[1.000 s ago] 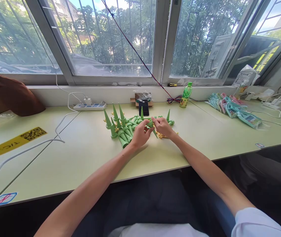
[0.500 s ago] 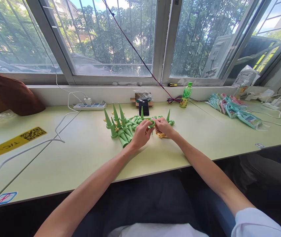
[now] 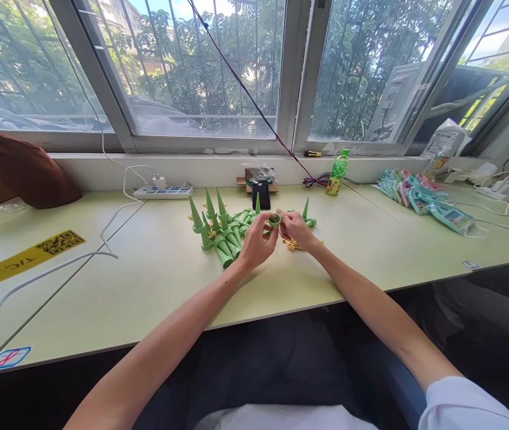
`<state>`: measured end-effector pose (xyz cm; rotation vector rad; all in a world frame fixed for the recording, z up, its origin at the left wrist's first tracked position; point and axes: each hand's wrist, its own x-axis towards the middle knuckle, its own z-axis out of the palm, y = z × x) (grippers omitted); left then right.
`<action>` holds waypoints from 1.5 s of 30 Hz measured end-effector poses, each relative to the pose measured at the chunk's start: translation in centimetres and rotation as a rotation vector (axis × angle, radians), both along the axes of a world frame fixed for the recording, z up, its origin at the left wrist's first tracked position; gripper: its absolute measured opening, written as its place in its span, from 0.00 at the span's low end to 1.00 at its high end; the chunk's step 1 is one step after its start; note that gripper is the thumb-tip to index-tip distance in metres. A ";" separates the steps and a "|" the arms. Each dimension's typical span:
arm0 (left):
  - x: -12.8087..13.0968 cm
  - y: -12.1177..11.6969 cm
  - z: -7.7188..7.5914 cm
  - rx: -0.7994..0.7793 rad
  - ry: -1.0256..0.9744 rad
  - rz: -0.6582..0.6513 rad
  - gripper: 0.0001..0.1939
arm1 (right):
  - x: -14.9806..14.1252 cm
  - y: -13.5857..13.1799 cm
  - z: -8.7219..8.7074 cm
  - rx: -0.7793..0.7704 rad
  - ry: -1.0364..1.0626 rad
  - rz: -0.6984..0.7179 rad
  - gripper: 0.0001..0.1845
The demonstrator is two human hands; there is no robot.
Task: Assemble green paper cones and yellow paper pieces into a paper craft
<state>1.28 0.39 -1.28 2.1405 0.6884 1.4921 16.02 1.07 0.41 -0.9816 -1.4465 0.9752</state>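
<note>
My left hand [image 3: 255, 242] is closed round a green plastic cone [image 3: 274, 221], held with its round open end facing up. My right hand [image 3: 296, 227] meets it from the right, fingers pinched against the cone's rim. Behind and left of my hands lies a pile of the same green cones [image 3: 221, 230], some standing upright, some on their sides. Small yellow pieces [image 3: 293, 244] lie on the table just under my right hand.
A pale green table [image 3: 156, 269] runs under a window. On it are a white power strip [image 3: 162, 193], a black phone [image 3: 261, 194], a green bottle [image 3: 337, 172], a pile of teal packets [image 3: 419, 194], a brown bag [image 3: 21, 170] and white cables [image 3: 106, 230].
The green cone has been turned in my hands from lying sideways to its open end facing up, and both hands have lifted slightly. The rest is unmoved.
</note>
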 end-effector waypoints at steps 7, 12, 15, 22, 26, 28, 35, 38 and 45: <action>0.4 -0.3 0.6 -0.186 -0.176 -0.037 0.11 | 0.0 0.1 -0.3 0.124 -0.049 -0.156 0.38; 0.2 0.2 0.9 -0.435 -0.281 -0.056 0.20 | 0.1 -0.3 -0.3 0.193 -0.196 -0.204 0.38; 0.0 0.1 1.1 -0.594 -0.274 -0.164 0.28 | 0.0 -0.6 -0.1 0.238 -0.244 -0.174 0.37; -0.3 -0.4 1.5 -0.695 -0.253 -0.233 0.31 | 0.2 -0.4 -0.3 0.205 -0.204 -0.071 0.36; -0.5 -0.3 1.5 -0.710 -0.212 -0.240 0.31 | 0.5 0.0 -0.7 0.154 -0.200 -0.044 0.36; -0.7 -0.2 1.5 -0.700 -0.202 -0.251 0.30 | 0.5 0.0 -0.8 0.162 -0.209 -0.041 0.36; -0.9 0.0 1.2 -0.627 -0.174 -0.271 0.27 | 0.5 -0.1 -0.6 0.158 -0.232 -0.061 0.36; -0.9 0.1 1.1 -0.590 -0.161 -0.272 0.27 | 0.5 -0.2 -0.5 0.140 -0.239 -0.071 0.36; -0.9 0.3 0.9 -0.495 -0.097 -0.244 0.30 | 0.6 -0.3 -0.2 0.137 -0.221 -0.082 0.36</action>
